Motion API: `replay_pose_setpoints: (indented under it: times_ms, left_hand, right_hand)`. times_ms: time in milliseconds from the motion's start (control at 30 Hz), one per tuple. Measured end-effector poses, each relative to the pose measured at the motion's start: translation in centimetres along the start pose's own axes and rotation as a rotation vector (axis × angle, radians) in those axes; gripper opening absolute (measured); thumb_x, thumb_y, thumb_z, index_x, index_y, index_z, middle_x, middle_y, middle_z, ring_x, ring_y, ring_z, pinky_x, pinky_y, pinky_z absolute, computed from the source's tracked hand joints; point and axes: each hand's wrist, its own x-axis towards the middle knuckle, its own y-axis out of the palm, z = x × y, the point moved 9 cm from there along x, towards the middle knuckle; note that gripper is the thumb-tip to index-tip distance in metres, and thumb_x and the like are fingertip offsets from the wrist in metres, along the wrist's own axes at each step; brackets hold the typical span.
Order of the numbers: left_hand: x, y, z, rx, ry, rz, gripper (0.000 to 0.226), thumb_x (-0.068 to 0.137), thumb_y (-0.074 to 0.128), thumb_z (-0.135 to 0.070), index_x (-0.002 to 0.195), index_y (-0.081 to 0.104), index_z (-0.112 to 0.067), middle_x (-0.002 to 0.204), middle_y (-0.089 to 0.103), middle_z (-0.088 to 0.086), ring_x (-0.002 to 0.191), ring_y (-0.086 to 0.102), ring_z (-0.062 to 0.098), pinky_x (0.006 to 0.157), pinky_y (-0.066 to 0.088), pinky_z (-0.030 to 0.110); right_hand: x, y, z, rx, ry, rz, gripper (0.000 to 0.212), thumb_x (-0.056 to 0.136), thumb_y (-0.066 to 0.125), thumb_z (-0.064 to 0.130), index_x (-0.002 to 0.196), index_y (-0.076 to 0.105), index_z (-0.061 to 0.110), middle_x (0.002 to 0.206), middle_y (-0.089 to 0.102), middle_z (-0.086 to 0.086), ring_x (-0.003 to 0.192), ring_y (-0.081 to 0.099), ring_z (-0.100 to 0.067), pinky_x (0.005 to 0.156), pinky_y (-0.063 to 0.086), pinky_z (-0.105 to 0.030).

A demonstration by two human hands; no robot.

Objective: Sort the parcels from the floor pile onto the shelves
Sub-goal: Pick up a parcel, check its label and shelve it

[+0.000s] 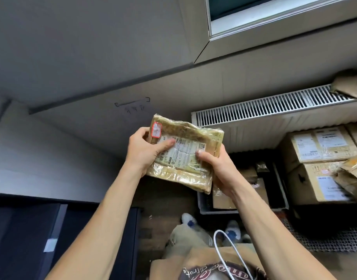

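Before the wall [72, 138] | left grip [145, 151], right grip [216, 168] hold parcel [189, 132] — label [185, 152] showing

Single wide-angle view from a camera worn on the person's head, facing forward and down. Both forearms [104, 209] rise from the bottom edge to a parcel [185, 152] at mid-frame, close to the lens. Beneath are the person's shoes [188, 219] on the floor [159, 201]; the wall [92, 47] fills the upper half, with a radiator [264, 107] at right, lines bowed by the lens

The person wears khaki trousers [183, 236], white shoes [232, 229] with blue marks and a tan shirt [204, 258] with a dark lettered print. A white cable [214, 239] loops over it.
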Motion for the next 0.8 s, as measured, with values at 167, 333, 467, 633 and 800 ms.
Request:
replay_pose_setpoints:
  times_ms: [167, 333, 467, 633, 800]
  left_hand:
    - [-1.7, -2.1, 1.7, -0.064, -0.024, 0.017, 0.029, 0.084, 0.085, -0.035, 0.101, 0.077, -0.012, 0.094, 0.081, 0.003, 0.089, 0.078, 0.020, 0.088, 0.063, 0.049]
    - [-3.3, -5.0, 2.4, 0.153, 0.103, -0.168, 0.045, 0.090, 0.068, -0.059, 0.074, 0.070, -0.016, 0.077, 0.075, -0.001, 0.078, 0.072, 0.022, 0.076, 0.060, 0.051]
    - [-5.0, -7.6, 2.0, 0.207, 0.237, -0.264, 0.049, 0.095, 0.065, -0.049, 0.069, 0.062, -0.007, 0.073, 0.067, 0.005, 0.074, 0.064, 0.028, 0.071, 0.055, 0.050]
    - [-9.4, -10.8, 3.6, 0.199, 0.260, -0.346, 0.052, 0.094, 0.066, -0.047, 0.066, 0.061, -0.003, 0.069, 0.066, 0.007, 0.070, 0.062, 0.028, 0.065, 0.052, 0.044]
    - [-13.5, -13.2, 5.1, -0.137, 0.131, -0.305, 0.039, 0.087, 0.079, -0.048, 0.090, 0.070, -0.010, 0.088, 0.077, 0.002, 0.081, 0.073, 0.014, 0.068, 0.057, 0.022]
  right_hand:
    - [-0.1, 0.7, 1.5, -0.062, -0.069, -0.047, 0.040, 0.092, 0.074, 0.004, 0.126, 0.059, 0.020, 0.113, 0.077, -0.008, 0.103, 0.076, -0.026, 0.086, 0.062, -0.042]
    - [-0.7, 2.1, 1.4, -0.086, -0.110, -0.057, 0.047, 0.090, 0.075, 0.004, 0.132, 0.058, 0.017, 0.111, 0.078, -0.007, 0.103, 0.076, -0.025, 0.083, 0.062, -0.039]
    - [-1.7, 3.7, -0.1, -0.086, -0.086, -0.012, 0.044, 0.091, 0.076, 0.007, 0.131, 0.058, 0.015, 0.118, 0.076, -0.012, 0.109, 0.074, -0.032, 0.094, 0.060, -0.051]
    - [-4.4, 6.3, -2.5, -0.095, -0.044, 0.049, 0.050, 0.088, 0.078, 0.012, 0.133, 0.056, 0.013, 0.123, 0.074, -0.016, 0.113, 0.073, -0.035, 0.101, 0.055, -0.059]
    - [-7.6, 10.0, -2.8, -0.086, -0.046, 0.159, 0.051, 0.093, 0.070, 0.007, 0.140, 0.052, 0.006, 0.128, 0.071, -0.021, 0.116, 0.071, -0.037, 0.100, 0.057, -0.055]
